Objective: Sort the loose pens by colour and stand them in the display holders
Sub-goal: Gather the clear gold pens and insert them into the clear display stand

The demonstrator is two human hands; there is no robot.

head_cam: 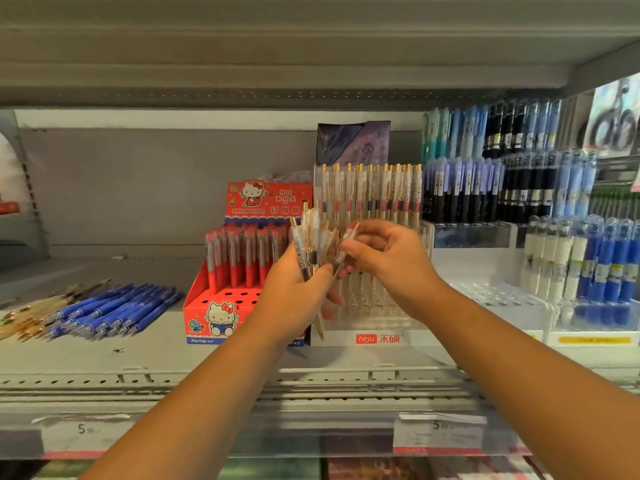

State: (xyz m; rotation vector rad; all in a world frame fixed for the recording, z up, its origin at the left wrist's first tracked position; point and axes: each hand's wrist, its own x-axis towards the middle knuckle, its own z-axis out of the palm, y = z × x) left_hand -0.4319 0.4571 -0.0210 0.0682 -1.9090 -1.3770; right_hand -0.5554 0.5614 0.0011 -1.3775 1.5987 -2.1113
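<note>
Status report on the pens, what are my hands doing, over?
Left hand grips bunch of clear pens. Right hand pinches one pen from it. Clear holder just behind hands. Blue pens loose at left.

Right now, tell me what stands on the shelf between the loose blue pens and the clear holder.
The red Hello Kitty box, holding red pens, per the head view.

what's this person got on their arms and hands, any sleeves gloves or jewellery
Nothing worn is visible. The left hand and right hand have no gloves, and no rings show on the fingers in view. The left forearm and right forearm carry no sleeve, watch or bracelet down to the frame's lower edge.
</note>
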